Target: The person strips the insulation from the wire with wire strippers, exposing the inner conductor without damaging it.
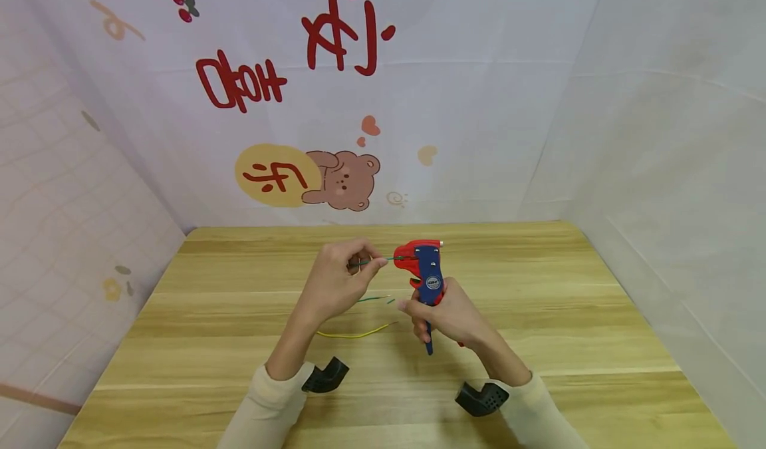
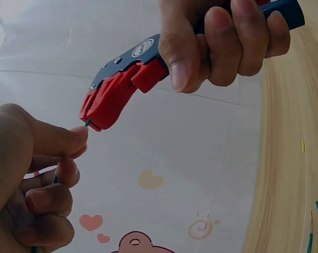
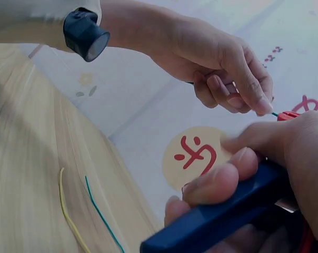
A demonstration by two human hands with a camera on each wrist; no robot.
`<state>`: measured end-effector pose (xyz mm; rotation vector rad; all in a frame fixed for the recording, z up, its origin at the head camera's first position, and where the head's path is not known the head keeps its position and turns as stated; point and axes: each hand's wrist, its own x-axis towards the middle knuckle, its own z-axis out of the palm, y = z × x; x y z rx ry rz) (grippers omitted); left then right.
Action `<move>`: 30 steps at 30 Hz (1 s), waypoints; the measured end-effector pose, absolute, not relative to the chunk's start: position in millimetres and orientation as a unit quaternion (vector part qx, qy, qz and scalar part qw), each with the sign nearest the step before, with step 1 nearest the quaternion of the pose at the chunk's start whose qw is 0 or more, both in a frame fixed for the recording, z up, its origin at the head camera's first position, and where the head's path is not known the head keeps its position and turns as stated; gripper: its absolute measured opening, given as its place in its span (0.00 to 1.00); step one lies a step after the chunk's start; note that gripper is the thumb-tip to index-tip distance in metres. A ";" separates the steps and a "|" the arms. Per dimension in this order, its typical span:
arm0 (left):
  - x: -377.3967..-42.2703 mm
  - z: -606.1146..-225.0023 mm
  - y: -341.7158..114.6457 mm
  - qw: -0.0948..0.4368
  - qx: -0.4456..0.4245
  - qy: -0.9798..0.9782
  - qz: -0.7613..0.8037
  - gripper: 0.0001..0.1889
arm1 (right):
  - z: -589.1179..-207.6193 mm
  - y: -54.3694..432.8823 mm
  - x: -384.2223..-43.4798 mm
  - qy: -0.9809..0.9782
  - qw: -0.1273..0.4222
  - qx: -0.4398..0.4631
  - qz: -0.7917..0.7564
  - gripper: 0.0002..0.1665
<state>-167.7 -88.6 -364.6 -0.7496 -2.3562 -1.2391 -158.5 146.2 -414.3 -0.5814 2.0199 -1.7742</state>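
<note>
My right hand (image 1: pixel 455 312) grips the handles of a red and blue wire stripper (image 1: pixel 427 273), its head tipped up and its red nose facing left. Between thumb and fingertips, my left hand (image 1: pixel 341 276) pinches a green wire (image 1: pixel 389 259). The wire's end sits in the red nose of the stripper, and its other part runs back through the left palm, as the left wrist view shows. Both hands are raised over the wooden table (image 1: pixel 526 342). In the right wrist view, fingers wrap the blue handle (image 3: pixel 217 211).
On the table lie a yellow wire (image 1: pixel 356 336) and another green wire (image 1: pixel 372 299) with a bared tip. A short green piece of insulation (image 1: pixel 391 300) is beside it, and a small yellow piece (image 2: pixel 303 146) shows in the left wrist view. A printed white cloth (image 1: pixel 479 103) hangs behind.
</note>
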 end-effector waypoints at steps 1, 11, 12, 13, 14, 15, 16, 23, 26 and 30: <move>-167.1 -364.1 -89.5 0.187 -0.267 -0.834 -0.446 0.03 | -414.0 145.1 -157.7 0.715 0.194 -0.211 -0.637 0.21; -164.9 -359.7 -87.7 0.180 -0.276 -0.813 -0.479 0.03 | -414.5 141.2 -153.6 0.660 0.203 -0.253 -0.677 0.12; -164.8 -359.6 -87.7 0.180 -0.277 -0.813 -0.480 0.03 | -415.4 140.5 -153.7 0.654 0.204 -0.256 -0.682 0.11; -164.8 -359.3 -87.8 0.181 -0.277 -0.812 -0.481 0.02 | -416.3 139.5 -153.8 0.647 0.205 -0.260 -0.687 0.10; -165.0 -359.6 -87.9 0.181 -0.278 -0.811 -0.481 0.02 | -417.2 138.5 -154.0 0.641 0.204 -0.264 -0.691 0.09; -165.0 -359.6 -88.1 0.182 -0.279 -0.811 -0.482 0.02 | -417.4 137.4 -153.9 0.635 0.203 -0.267 -0.696 0.09; -164.8 -359.1 -88.3 0.183 -0.280 -0.810 -0.482 0.02 | -417.6 136.2 -153.7 0.630 0.203 -0.270 -0.700 0.09; -166.1 -359.4 -88.0 0.196 -0.285 -0.807 -0.479 0.02 | -419.4 130.7 -152.7 0.624 0.192 -0.252 -0.715 0.10; -168.8 -361.4 -86.2 0.207 -0.278 -0.816 -0.462 0.02 | -421.2 131.4 -156.0 0.622 0.202 -0.218 -0.724 0.12; -172.4 -365.1 -84.5 0.207 -0.272 -0.826 -0.448 0.03 | -421.7 137.0 -160.7 0.630 0.211 -0.192 -0.722 0.12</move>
